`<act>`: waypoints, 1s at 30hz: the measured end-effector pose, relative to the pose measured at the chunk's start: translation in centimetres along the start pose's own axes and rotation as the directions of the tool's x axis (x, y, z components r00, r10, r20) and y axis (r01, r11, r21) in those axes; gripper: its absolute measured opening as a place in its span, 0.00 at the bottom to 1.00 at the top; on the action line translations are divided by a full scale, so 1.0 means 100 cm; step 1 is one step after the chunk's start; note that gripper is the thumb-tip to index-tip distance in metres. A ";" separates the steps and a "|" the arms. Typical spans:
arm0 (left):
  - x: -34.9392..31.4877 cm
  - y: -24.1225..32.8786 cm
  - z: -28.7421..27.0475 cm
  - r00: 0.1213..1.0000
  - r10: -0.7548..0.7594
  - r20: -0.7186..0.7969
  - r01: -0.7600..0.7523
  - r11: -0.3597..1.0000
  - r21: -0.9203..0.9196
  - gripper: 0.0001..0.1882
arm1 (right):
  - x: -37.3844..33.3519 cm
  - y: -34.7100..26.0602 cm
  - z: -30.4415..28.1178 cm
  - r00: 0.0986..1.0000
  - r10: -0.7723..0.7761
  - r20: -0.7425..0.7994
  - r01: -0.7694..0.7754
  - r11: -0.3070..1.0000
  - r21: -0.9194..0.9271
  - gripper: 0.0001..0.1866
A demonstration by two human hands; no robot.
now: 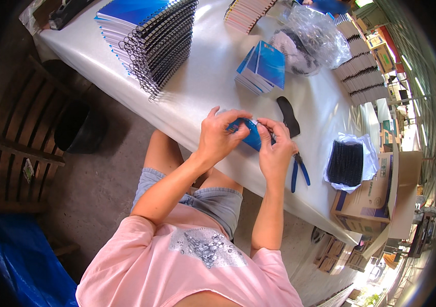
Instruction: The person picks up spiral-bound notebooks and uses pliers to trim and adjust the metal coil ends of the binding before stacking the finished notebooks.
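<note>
Near the table's front edge, a small blue-covered notebook (253,139) is held up between my two hands. My left hand (219,134) pinches its left part with thumb and fingers. On the other side my right hand (276,146) grips its edge, thumb on the near face; the fingers partly cover that edge, so I cannot make out any coil there. Blue-handled pliers (300,173) lie just right of my right hand. A black, curved, flat object (288,116) rests beyond that hand. Farther back stands a small stack of blue-covered booklets (264,66).
A tall stack of coil-bound notebooks (159,46) is at the far left on the white-covered table (213,66). Clear plastic bags (315,38) lie at the back. Black coils (346,162) sit in white wrapping at right, by a cardboard box (366,197).
</note>
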State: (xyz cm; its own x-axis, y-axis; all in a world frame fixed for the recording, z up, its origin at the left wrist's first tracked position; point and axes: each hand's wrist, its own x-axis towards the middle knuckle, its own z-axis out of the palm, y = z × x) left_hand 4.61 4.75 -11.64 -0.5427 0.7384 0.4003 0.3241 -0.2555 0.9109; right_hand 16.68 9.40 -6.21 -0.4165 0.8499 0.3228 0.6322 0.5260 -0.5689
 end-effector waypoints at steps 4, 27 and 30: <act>-0.001 0.003 -0.003 0.999 0.044 -0.012 -0.044 0.999 0.032 0.13 | -0.002 0.004 0.000 1.000 -0.002 0.014 0.002 1.000 0.009 0.09; -0.004 -0.003 -0.003 0.995 0.065 0.073 -0.056 0.991 -0.121 0.10 | -0.003 0.006 -0.013 0.983 -0.161 0.089 0.168 0.983 -0.077 0.08; -0.001 -0.005 0.001 0.998 -0.008 0.056 0.017 0.984 -0.175 0.12 | -0.001 0.003 -0.014 0.963 -0.246 0.112 0.268 0.925 -0.270 0.11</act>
State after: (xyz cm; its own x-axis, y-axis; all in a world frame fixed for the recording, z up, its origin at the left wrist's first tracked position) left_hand 4.62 4.86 -12.14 -0.5009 0.7741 0.3871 0.1744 -0.3478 0.9212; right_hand 17.81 9.47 -5.38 -0.6297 0.6850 0.3663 0.6494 0.7230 -0.2358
